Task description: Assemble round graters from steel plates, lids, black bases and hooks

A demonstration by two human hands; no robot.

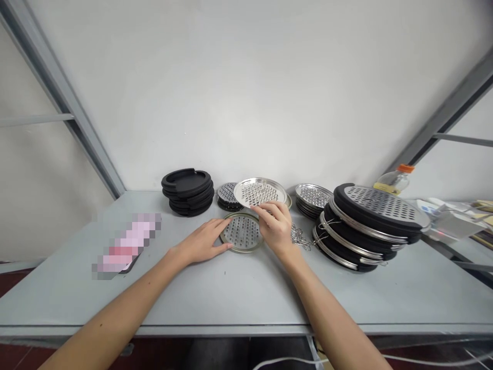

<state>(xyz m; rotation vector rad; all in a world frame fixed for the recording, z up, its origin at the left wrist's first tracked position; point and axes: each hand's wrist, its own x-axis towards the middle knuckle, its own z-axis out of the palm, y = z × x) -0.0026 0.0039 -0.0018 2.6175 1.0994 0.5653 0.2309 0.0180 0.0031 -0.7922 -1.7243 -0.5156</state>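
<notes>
A round metal grater disc (243, 234) with a pale gold rim lies flat on the table. My left hand (204, 240) holds its left edge, thumb and fingers apart on the rim. My right hand (276, 226) is closed, fingers curled in a pinch above the disc's right side; what is in them, if anything, is hidden. Just behind those fingers is a shiny grater disc (257, 191) with a wide rim, over another rim that partly shows. Beside my right wrist lies a heap of bent wire clips (302, 237).
Black rings (188, 192) are stacked at the back left, near small grater discs (229, 195). More metal discs (313, 198) stand behind a leaning stack of black-rimmed grater assemblies (370, 226) on the right. A blurred phone (129, 244) lies left; an orange-capped bottle (400, 177) is far right.
</notes>
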